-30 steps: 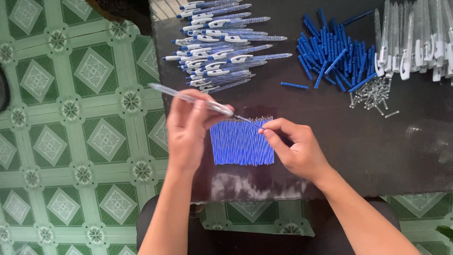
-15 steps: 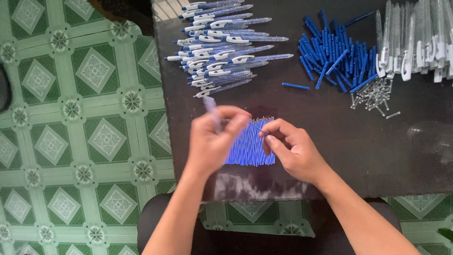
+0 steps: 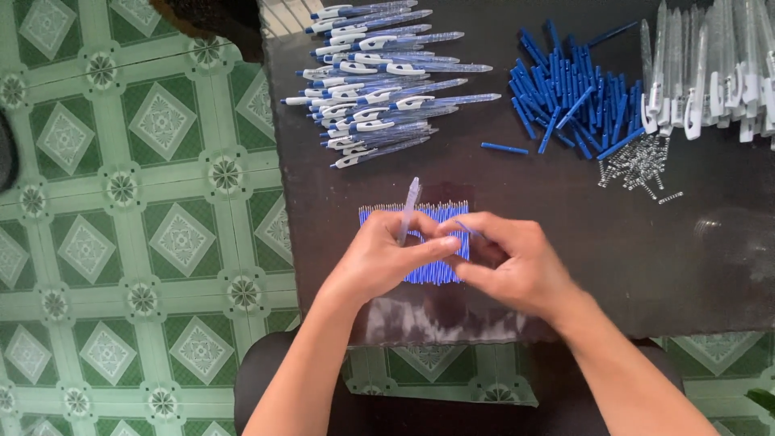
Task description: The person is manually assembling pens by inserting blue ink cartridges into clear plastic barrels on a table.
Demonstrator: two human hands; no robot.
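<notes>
At centre frame, our left hand [image 3: 379, 258] grips a clear plastic pen barrel [image 3: 409, 208], tip pointing up, while our right hand [image 3: 513, 262] pinches a thin blue ink refill [image 3: 468, 230] over a flat row of blue refills [image 3: 420, 242]. A slip could scatter that row, which lies near the dark table's lower edge [image 3: 387, 327]. Open tabletop lies to the right.
</notes>
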